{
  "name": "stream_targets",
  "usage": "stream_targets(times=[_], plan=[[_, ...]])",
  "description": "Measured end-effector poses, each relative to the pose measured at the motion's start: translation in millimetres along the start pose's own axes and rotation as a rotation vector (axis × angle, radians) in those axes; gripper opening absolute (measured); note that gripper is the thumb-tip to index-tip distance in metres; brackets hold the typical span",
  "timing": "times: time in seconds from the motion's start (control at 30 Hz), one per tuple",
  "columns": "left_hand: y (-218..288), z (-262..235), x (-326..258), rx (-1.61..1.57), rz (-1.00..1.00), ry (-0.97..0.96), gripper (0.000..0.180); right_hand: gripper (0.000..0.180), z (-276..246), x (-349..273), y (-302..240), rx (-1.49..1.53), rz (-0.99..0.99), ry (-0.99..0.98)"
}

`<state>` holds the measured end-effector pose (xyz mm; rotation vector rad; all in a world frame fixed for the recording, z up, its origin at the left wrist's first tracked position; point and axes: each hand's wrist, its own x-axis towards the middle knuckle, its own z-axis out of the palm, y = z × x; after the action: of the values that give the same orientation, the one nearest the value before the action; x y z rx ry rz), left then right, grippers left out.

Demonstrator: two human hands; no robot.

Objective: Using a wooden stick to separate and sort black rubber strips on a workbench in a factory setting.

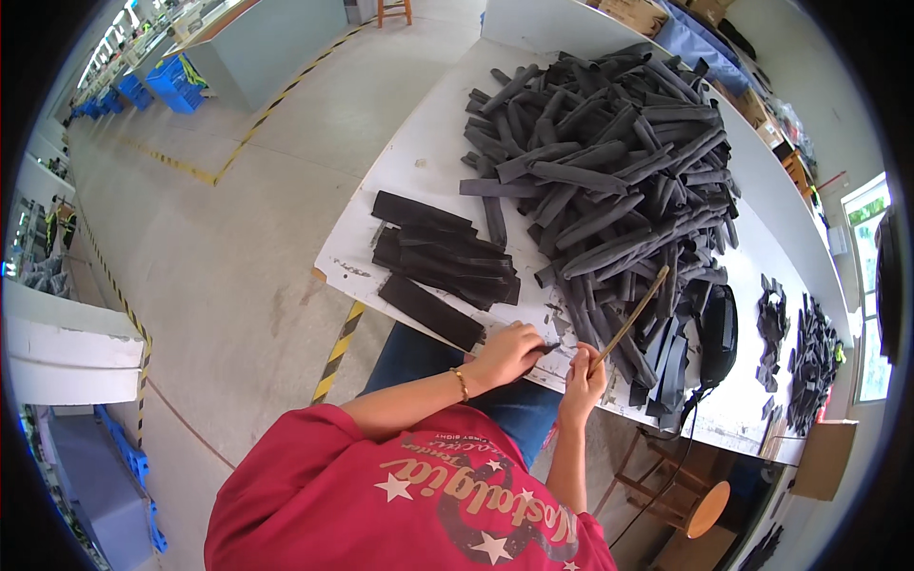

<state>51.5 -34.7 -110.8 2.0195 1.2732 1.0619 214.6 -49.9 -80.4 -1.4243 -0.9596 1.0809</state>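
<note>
My left hand (509, 355) is closed at the table's front edge, pinching a small end of black fabric (547, 348); the rest of that piece is hidden. Just to its right, my right hand (584, 378) grips a thin wooden stick (630, 325), which slants up and away to the right. Beyond both hands rises a big heap of dark grey fabric tubes (609, 171). Flattened black fabric strips (443, 255) lie stacked at the left, and one single strip (430, 311) rests nearest my left hand.
The white table (381, 181) has a raised panel along its far right side. On the right stand a black bag-like object with a cord (719, 333) and smaller piles of black pieces (809, 366). A wooden stool (709, 504) is below the table, right of me.
</note>
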Motion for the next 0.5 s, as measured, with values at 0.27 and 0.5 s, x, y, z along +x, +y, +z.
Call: stream_targets(times=[0.27, 0.5], plan=[[24.8, -37.1, 9.1, -0.315, -0.180, 0.013, 0.016, 0.017, 15.5, -3.2, 7.1, -0.134, -0.046, -0.162], [22.6, -30.4, -8.6, -0.439, -0.270, -0.208, 0.014, 0.007, 48.3, 5.1, -33.3, 0.166, -0.068, -0.106]])
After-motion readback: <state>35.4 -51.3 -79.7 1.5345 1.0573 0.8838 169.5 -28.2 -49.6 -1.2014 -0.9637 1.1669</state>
